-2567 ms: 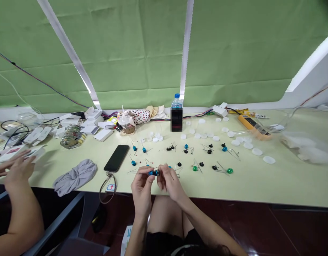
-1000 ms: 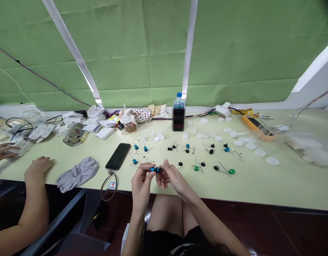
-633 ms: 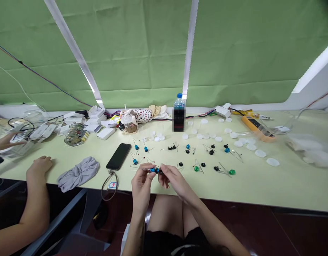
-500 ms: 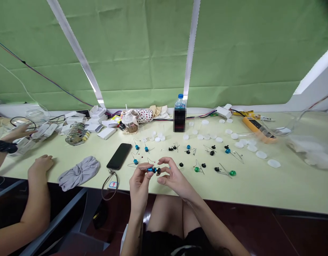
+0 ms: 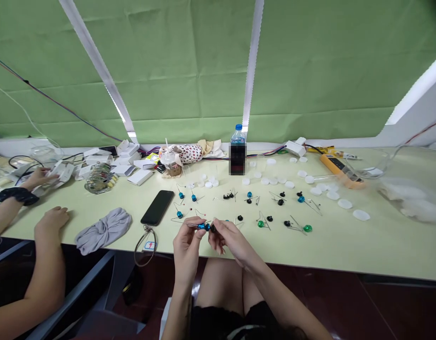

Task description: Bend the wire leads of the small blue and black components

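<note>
Left hand (image 5: 185,244) pinches the blue-and-black piece (image 5: 204,227) above the worktop (image 5: 345,245) by its near edge, right hand (image 5: 232,238), fingers curled, at the piece's black end (half hidden; can't tell if it grips)

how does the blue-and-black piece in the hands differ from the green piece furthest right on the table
The blue-and-black piece is held up by the left hand, with the right hand at its black end; the green piece lies on the table. The held piece looks longer, the green piece rounder. Both have thin wire beside them.
</note>
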### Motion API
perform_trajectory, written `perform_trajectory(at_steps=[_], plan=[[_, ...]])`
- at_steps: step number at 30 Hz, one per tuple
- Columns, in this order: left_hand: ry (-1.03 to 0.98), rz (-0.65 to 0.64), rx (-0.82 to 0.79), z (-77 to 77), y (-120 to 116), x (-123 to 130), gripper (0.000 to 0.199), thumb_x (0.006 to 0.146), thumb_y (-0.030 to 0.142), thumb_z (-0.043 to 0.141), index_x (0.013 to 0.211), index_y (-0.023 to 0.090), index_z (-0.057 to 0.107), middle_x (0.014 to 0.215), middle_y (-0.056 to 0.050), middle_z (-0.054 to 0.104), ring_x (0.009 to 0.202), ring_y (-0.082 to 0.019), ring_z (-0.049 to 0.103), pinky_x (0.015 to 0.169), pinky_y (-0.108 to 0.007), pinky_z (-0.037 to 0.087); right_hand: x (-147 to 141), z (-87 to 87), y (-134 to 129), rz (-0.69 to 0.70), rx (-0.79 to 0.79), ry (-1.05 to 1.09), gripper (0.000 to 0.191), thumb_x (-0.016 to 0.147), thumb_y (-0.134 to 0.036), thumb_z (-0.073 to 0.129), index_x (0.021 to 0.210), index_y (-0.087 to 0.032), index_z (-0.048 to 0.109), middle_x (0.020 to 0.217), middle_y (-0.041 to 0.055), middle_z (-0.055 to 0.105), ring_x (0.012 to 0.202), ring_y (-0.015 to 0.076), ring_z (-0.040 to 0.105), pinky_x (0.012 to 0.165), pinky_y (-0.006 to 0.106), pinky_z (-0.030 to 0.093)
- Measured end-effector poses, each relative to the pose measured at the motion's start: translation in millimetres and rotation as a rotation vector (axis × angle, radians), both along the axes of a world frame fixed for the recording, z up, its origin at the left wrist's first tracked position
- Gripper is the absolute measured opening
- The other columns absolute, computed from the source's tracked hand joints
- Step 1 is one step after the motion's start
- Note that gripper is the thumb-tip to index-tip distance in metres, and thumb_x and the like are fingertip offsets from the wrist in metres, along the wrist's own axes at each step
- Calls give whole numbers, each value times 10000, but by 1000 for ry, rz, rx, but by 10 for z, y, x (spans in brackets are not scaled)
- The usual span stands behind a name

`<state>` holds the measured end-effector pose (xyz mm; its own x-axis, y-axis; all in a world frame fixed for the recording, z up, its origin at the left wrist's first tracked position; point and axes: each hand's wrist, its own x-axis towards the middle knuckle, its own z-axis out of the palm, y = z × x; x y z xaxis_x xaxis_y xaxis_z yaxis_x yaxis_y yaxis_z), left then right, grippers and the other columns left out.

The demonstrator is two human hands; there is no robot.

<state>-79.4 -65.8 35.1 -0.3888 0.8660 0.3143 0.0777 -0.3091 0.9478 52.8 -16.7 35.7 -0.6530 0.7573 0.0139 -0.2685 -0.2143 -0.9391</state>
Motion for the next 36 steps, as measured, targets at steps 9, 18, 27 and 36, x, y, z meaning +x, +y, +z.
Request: perform_trajectory(at_steps=[9,18,27,36], plan=[[7,7,9,14,-2,-10,141,835,231,632,968,200,668,982,-40,605,986,-169,562,868,-260,447,6,6,-1,-15,-27,22,417,906,-565,458,842,-164,548,740,14,557,492,75,502,451,219,386],[10,-2,-6,1,0,24,150,829,253,635,959,185,668,977,-56,613,992,-190,570,890,-290,444,-5,-10,9,-18,-82,-6,506,900,-636,378,823,-161,533,683,27,579,453,86,498,413,218,340],[-95,26,-37,-18,3,52,159,818,265,643,953,182,651,954,-51,636,929,-179,592,837,-285,475,26,12,-149,-372,380,-101,179,834,-320,644,971,-233,567,949,34,600,820,158,598,774,325,485],[9,-51,-32,37,-67,36,162,831,265,638,966,177,654,960,-56,619,946,-184,574,850,-278,449,0,59,-91,-66,-16,-67,485,906,-611,381,766,-171,529,533,-9,513,411,85,402,409,220,291]])
